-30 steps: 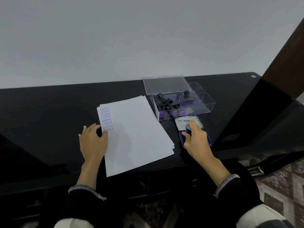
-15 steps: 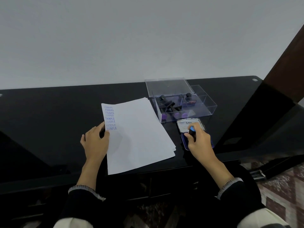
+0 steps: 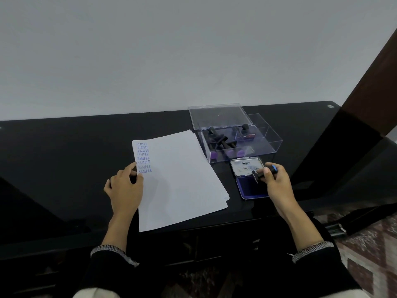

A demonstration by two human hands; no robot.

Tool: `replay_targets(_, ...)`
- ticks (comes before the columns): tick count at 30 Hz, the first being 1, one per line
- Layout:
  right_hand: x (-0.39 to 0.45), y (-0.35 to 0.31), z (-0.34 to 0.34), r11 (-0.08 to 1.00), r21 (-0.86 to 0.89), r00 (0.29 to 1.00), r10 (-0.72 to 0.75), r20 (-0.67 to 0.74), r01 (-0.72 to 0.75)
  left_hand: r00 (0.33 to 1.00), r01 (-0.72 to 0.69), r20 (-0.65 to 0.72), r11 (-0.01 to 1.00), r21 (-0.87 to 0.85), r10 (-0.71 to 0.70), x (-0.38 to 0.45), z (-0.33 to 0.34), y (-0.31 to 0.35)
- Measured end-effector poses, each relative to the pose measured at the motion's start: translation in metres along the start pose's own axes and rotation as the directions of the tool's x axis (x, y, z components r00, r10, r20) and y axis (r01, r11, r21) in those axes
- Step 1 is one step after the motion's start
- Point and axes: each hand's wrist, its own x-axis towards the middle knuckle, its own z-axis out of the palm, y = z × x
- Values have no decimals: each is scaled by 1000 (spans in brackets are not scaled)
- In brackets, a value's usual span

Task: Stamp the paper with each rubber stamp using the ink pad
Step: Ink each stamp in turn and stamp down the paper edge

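Black bench (image 3: 64, 160) under a grey wall: the rubber stamp (image 3: 263, 173) lies tipped sideways above the open ink pad (image 3: 250, 187), long axis running left-right, face pointing left. The right hand (image 3: 278, 186) has it in a closed grip. Left of that grip, the left hand (image 3: 124, 188) presses the paper (image 3: 182, 179) with relaxed fingers. A tilted landing could print faint or smudged.

The paper (image 3: 180, 179) has the word "SAMPLE" stamped many times in blue, in a row down its left edge. Some of the top ones are upside down. The open lid of the ink pad (image 3: 247, 167) says "Artline".
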Motion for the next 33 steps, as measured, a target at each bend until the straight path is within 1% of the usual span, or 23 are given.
replay_targets(2,-2,-2,-1,988,-130,996,-91,-21,88,1000,-8,0,1000,20,8,1,1,-2)
replay_targets(4,-5,-6,-3,947,-257,976,-213,-55,192,1000,-10,3,999,38,10,1,2,-4)
replay_targets(6,-8,-6,-3,920,-310,957,-277,-86,238,1000,-10,4,999,43,9,2,2,-4)
replay_targets(8,-8,-4,-1,910,-337,952,-289,-98,241,1000,-9,5,999,43,9,2,2,-5)
replay_targets(12,-7,3,5,888,-378,948,-311,-72,263,1000,-13,4,999,52,12,2,3,-5)
replay_targets(15,-6,9,9,830,-461,931,-363,-21,313,1000,-19,1,998,52,19,2,3,-6)
replay_targets(19,0,15,12,763,-559,923,-384,8,323,1000,-17,7,998,61,17,2,2,-7)
replay_targets(26,-2,11,16,671,-658,905,-424,40,343,1000,-15,16,996,87,14,2,3,-7)
replay_targets(28,-4,14,16,672,-656,901,-433,28,344,1000,-19,18,995,94,17,2,3,-8)
replay_targets(31,-4,16,16,723,-609,907,-422,-17,325,999,-26,23,995,99,24,2,3,-8)
replay_targets(33,-5,17,15,732,-600,905,-425,-32,323,999,-27,22,995,95,25,1,3,-8)
